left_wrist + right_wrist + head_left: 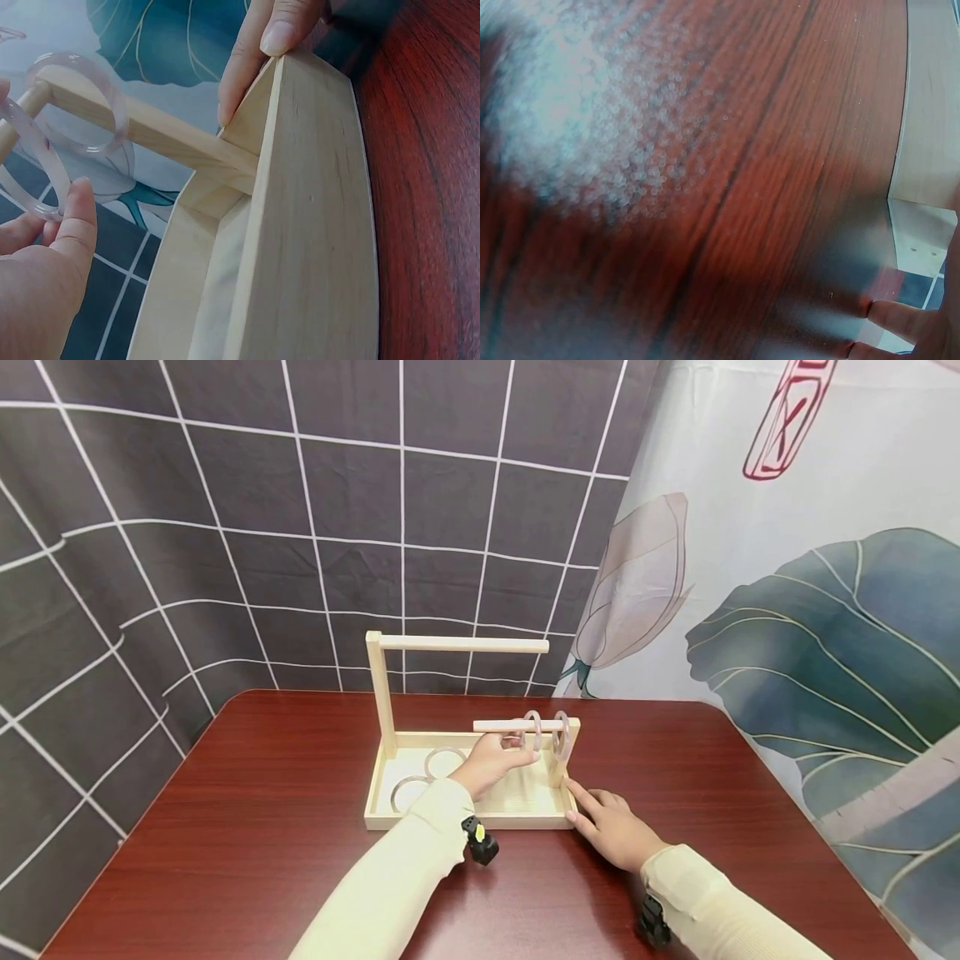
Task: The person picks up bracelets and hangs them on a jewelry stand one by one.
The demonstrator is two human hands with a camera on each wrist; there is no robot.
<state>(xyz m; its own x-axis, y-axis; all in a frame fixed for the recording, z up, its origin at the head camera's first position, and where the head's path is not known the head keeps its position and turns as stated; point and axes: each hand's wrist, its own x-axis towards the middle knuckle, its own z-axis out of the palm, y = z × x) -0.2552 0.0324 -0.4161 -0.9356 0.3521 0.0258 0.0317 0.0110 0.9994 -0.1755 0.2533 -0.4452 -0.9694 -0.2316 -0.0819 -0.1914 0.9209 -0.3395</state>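
Note:
My left hand reaches over a wooden display stand and pinches a pale translucent bangle low on its ring, between thumb and fingers. That bangle appears to encircle the short bar of the stand. A second bangle hangs on the same bar, closer to its post. My right hand rests against the right end of the stand's tray, fingers fairly straight, thumb at the front corner. In the right wrist view only some fingers show at the edge.
Two more bangles lie inside the tray's left part, one nearer bangle and one farther bangle. A taller bar on the left post carries nothing. Around the stand spreads the red-brown table; a grey gridded curtain hangs behind.

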